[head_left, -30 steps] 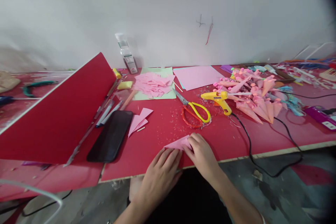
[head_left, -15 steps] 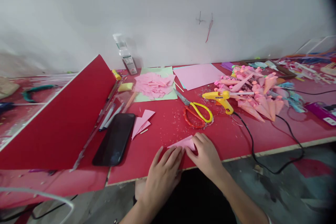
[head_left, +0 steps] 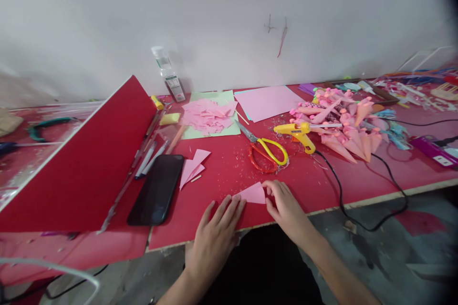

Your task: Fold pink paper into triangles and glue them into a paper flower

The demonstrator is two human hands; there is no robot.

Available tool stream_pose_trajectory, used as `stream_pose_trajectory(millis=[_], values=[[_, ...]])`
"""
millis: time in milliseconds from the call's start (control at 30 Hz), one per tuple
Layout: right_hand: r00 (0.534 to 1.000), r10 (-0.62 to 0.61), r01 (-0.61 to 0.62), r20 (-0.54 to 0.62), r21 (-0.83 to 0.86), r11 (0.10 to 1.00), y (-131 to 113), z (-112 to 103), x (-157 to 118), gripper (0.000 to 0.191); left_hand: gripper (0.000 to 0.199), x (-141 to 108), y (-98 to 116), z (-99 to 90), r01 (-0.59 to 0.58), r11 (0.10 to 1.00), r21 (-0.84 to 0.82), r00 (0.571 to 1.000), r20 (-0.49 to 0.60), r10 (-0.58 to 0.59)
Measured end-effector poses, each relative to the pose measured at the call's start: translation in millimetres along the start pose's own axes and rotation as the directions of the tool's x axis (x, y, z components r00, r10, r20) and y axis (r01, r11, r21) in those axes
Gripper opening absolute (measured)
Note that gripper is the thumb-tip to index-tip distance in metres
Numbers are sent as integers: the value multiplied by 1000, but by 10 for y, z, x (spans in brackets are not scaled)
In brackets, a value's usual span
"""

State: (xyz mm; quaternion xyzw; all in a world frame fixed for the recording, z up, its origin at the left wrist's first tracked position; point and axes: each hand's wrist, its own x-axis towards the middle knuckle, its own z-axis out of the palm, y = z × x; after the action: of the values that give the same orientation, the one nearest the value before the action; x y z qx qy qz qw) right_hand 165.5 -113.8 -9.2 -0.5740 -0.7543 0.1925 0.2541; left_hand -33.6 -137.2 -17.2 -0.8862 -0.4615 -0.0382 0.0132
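Observation:
A folded pink paper triangle [head_left: 253,193] lies flat near the table's front edge, its wide end to the right. My left hand [head_left: 219,233] rests on its narrow left end, fingers stretched out and pressing it to the table. At the wide end is my right hand [head_left: 285,206], bent index finger at the upper corner and thumb lower down, with a gap between them. Beyond the paper are scissors [head_left: 266,151] with one yellow and one red handle. More folded pink paper pieces [head_left: 193,167] lie to the left, by a black phone [head_left: 156,190].
A yellow glue gun [head_left: 296,134] with a black cord lies before a heap of pink paper cones [head_left: 345,124]. Pink paper strips [head_left: 209,115] cover a green sheet. Pink sheets [head_left: 268,102] and a bottle [head_left: 173,78] are at the back. A red board [head_left: 96,162] leans left.
My right hand has shifted slightly right, and its thumb has moved off the paper's face. My left hand has slid left, so more of the folded pink paper shows.

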Motion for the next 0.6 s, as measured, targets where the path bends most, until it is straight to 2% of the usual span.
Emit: stream_pose_trajectory(millis=[200, 267, 400, 500, 600], values=[[999, 12, -7, -43, 105, 994, -18, -6, 47, 35, 57, 19, 47, 25, 2, 1000, 31, 1000, -19, -1], [999, 6, -2, -47, 74, 997, -55, 10, 87, 35, 57, 26, 44, 42, 8, 999, 37, 1000, -2, -8], [998, -47, 47, 31, -13, 999, -106, 43, 164, 37, 62, 22, -7, 36, 23, 1000, -17, 999, 25, -22], [995, -65, 64, 74, 17, 998, -102, 45, 187, 31, 65, 17, -53, -14, 25, 995, -96, 999, 25, -22], [997, -56, 52, 54, 73, 996, -84, 30, 185, 33, 64, 14, -82, -55, 35, 991, -130, 999, 20, -32]])
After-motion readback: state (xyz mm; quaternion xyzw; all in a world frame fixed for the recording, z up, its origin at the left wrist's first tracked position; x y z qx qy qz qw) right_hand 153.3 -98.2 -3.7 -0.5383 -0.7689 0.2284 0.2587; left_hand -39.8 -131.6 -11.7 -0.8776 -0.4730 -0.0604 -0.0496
